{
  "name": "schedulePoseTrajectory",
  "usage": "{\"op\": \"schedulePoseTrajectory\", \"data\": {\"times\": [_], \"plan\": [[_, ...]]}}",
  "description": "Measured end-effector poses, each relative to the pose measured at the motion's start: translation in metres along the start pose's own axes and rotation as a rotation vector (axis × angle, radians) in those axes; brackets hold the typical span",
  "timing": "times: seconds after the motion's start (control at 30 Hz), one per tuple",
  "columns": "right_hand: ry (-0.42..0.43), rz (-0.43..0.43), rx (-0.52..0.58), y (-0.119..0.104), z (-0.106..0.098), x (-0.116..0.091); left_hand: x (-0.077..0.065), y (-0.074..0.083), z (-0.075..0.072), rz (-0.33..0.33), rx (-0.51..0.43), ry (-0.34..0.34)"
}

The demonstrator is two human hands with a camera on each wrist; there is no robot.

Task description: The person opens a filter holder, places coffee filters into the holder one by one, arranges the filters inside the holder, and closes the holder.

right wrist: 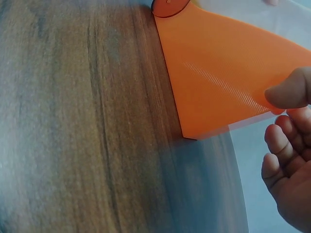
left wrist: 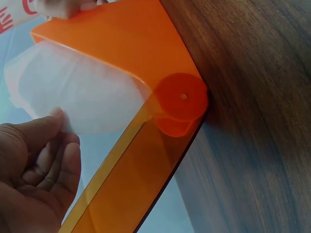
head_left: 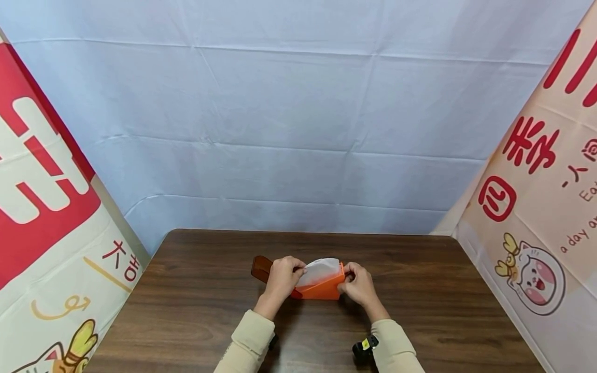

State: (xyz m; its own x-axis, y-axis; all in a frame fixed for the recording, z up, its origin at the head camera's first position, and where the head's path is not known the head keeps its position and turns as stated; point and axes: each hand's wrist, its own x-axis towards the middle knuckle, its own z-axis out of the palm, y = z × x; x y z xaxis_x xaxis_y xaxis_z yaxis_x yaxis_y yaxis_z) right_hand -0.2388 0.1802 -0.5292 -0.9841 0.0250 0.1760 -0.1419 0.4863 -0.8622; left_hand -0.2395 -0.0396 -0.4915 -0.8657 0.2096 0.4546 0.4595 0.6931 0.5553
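Note:
An orange case [head_left: 326, 290] stands on the table, its translucent amber lid [head_left: 261, 267] swung open to the left on a round hinge [left wrist: 182, 94]. White fan-shaped paper, like a coffee filter [head_left: 322, 270], sticks up out of the case's top. My left hand [head_left: 282, 275] pinches the edge of this paper between thumb and forefinger, beside the hinge end and above the lid. At the opposite end, my right hand [head_left: 360, 286] grips the case's upright edge, its thumb on the orange side wall. The lower part of the paper is hidden inside the case.
The dark wooden table [head_left: 420, 300] has a straight back edge, with a pale blue cloth [head_left: 298, 129] hanging behind it. Printed cloths [head_left: 522, 207] hang at both sides. A black wrist device [head_left: 364, 349] sits by the right sleeve.

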Motion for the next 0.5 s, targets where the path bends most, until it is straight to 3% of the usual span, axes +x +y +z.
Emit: {"op": "schedulePoseTrajectory", "data": {"times": [0.5], "plan": [[-0.004, -0.021, -0.010, 0.002, -0.002, 0.000, -0.001, -0.001, 0.011, -0.047, 0.012, -0.085]]}}
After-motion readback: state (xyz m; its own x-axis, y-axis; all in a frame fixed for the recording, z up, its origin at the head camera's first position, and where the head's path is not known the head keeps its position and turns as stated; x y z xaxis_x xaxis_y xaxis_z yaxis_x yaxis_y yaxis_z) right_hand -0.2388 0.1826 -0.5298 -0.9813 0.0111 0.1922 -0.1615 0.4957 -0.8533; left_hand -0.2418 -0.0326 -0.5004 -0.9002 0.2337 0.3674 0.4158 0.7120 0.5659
